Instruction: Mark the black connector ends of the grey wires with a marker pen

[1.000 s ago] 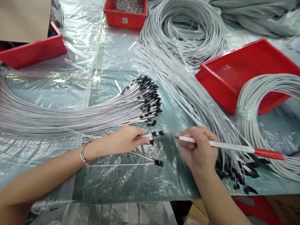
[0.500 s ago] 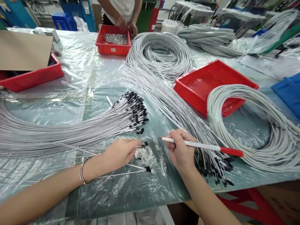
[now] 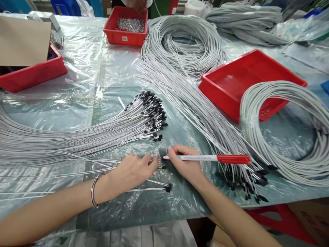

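My left hand (image 3: 136, 175) pinches the end of a thin grey cable; its black connector is mostly hidden by the fingers. In my right hand (image 3: 186, 163) is a marker pen (image 3: 205, 158) with a white barrel and a red rear end, its tip touching or very near the pinched cable end. Just below the left hand, a loose cable with a black connector (image 3: 168, 187) lies on the plastic sheet. Behind that hand spreads a thick bundle of grey cables (image 3: 102, 139) with black connectors. Right of my right hand lies another bundle (image 3: 200, 113), its black ends toward me.
A red tray (image 3: 223, 80) stands at the right, partly under a cable coil (image 3: 250, 103). Farther back are a large coil (image 3: 154, 44) and a red bin (image 3: 123, 38) of small metal parts, with another person's hand over it. A cardboard-covered red bin (image 3: 33, 77) sits left.
My right hand has moved left and turned, bringing the marker's tip to the cable end at my left fingers. The camera view has tilted down, and the other person shows less.
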The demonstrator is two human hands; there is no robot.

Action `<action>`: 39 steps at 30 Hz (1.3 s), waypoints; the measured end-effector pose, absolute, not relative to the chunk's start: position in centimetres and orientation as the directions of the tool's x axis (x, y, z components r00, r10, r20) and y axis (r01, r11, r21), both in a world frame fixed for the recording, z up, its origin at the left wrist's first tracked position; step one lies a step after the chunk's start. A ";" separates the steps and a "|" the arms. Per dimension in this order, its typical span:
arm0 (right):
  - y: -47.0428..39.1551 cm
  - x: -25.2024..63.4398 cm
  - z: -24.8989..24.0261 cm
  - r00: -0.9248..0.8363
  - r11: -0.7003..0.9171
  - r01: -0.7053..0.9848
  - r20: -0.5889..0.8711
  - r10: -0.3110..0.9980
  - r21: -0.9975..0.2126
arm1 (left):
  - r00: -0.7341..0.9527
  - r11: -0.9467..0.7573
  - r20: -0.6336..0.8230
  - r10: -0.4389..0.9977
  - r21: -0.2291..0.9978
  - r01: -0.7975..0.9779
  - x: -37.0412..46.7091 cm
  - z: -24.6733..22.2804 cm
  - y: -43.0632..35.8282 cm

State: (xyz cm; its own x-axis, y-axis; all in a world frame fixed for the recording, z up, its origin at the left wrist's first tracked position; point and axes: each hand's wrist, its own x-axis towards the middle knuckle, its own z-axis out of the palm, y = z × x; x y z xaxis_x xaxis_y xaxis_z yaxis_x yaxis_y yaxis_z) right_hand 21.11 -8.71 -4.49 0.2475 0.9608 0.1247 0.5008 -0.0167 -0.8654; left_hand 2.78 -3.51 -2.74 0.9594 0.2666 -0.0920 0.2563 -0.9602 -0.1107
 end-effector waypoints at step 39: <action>-9.2 22.0 -4.6 0.412 0.023 0.242 0.125 0.903 -0.970 | 0.900 -0.395 -0.230 0.371 0.838 0.377 2.7 -1.5 -0.8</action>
